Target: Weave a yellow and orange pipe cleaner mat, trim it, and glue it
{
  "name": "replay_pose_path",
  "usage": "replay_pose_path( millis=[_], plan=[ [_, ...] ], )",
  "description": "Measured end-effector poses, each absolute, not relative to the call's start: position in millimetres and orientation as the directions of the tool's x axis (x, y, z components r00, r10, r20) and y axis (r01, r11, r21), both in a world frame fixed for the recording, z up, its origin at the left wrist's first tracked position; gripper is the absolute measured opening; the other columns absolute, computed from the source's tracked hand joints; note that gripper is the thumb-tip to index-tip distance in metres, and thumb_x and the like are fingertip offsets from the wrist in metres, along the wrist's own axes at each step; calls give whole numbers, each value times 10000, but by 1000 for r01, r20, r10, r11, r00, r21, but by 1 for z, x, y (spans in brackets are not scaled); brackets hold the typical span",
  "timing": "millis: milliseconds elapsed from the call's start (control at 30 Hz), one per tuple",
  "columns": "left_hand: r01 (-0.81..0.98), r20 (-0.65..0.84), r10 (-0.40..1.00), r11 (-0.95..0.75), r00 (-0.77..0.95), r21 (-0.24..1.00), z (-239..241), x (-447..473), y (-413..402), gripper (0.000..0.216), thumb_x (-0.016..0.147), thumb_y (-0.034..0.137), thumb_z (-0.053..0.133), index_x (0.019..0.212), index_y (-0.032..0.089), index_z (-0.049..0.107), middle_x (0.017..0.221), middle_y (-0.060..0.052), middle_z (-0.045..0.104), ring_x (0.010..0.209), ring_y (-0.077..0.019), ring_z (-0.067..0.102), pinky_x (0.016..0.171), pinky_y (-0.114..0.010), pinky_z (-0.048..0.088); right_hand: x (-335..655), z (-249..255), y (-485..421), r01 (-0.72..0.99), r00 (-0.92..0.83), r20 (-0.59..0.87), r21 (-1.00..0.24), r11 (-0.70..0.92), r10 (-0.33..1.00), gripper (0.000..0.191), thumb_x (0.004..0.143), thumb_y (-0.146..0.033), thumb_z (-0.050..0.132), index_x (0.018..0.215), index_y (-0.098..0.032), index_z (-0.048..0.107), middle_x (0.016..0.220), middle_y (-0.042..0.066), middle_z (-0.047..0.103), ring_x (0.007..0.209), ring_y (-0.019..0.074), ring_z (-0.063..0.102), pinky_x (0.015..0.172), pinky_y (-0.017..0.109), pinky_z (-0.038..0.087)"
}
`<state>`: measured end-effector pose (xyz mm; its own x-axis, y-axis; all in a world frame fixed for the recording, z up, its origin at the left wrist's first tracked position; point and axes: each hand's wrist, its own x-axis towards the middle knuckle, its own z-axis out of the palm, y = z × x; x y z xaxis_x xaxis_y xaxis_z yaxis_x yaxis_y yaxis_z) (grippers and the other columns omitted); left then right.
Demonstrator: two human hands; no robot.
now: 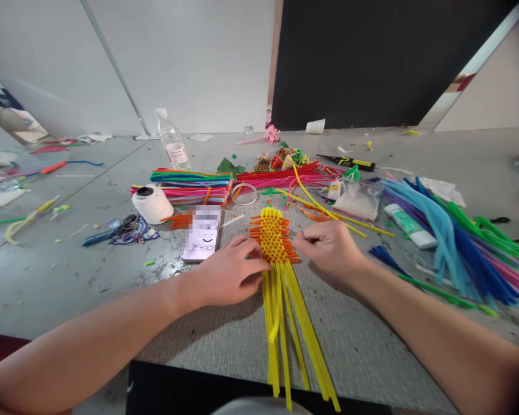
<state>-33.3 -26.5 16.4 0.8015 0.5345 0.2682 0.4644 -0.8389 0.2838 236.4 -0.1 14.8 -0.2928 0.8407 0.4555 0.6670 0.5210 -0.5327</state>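
A woven strip of yellow and orange pipe cleaners [274,239] lies on the table in front of me. Its orange ends stick out on both sides, and long loose yellow stems [300,323] run from it toward the table's front edge. My left hand [231,271] grips the strip's lower left side, fingers bent over the orange ends. On the other side, my right hand [331,245] is closed with fingertips pinched together, close to the orange ends at the right edge. What sits in that pinch is hidden.
A phone [205,233] and a white thread cone [153,204] are left of the strip. Bundled pipe cleaners [194,184] and a plastic bottle [172,141] stand behind. To the right are a white-green tube [410,225], a bag of beads [358,199] and blue pipe cleaners [441,230].
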Motion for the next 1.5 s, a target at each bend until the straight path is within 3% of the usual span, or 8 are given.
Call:
replay_pose_path(
  millis=[200,400,800,1067,1200,1333,1500],
  plan=[
    [470,259,542,-833,800,292,18,-33,-27,275,955,187,654,1195,191,786,1151,-128,632,1130,-288,609,1005,-469,569,234,7,-2,650,-197,344,-656,385,918,350,731,-266,518,548,-259,221,545,-49,216,520,103,242,507,316,162],
    [482,249,550,-828,797,288,18,-33,-27,290,963,191,639,1211,191,789,1147,-134,629,1144,-296,606,1005,-477,567,232,2,1,610,-255,374,-653,449,891,219,677,-206,513,618,-255,308,575,-57,320,551,112,311,521,296,224],
    [493,241,559,-822,793,284,16,-33,-26,295,960,200,649,1218,198,792,1134,-132,633,1159,-301,590,1021,-484,563,232,-3,1,579,-248,336,-701,417,908,140,798,-238,576,723,-241,458,652,-40,477,603,137,442,574,296,333],
    [485,249,553,-827,795,284,15,-33,-26,299,963,198,639,1225,192,785,1142,-125,635,1148,-294,590,1018,-471,564,230,-1,2,567,-261,236,-747,347,936,263,898,-398,639,721,-216,568,654,-9,581,610,149,507,584,299,362],
    [489,243,554,-826,796,281,16,-33,-26,286,966,195,639,1212,190,783,1140,-126,632,1138,-285,599,1019,-472,564,229,-1,1,602,-273,260,-705,376,926,434,990,-473,531,648,-207,550,597,1,524,585,148,470,568,305,322],
    [491,241,555,-825,796,278,16,-33,-26,286,964,192,642,1215,197,778,1141,-125,634,1129,-283,596,1008,-474,570,228,-1,-2,543,-216,205,-788,292,955,614,1041,-626,404,602,-212,514,539,8,482,519,139,434,516,301,294],
    [503,228,567,-816,791,286,15,-33,-26,295,965,199,644,1229,190,775,1156,-132,632,1186,-299,582,1036,-483,565,228,2,-4,654,-261,272,-656,377,926,530,952,-479,490,565,-241,216,562,-29,220,529,108,238,520,317,162]
  ],
)
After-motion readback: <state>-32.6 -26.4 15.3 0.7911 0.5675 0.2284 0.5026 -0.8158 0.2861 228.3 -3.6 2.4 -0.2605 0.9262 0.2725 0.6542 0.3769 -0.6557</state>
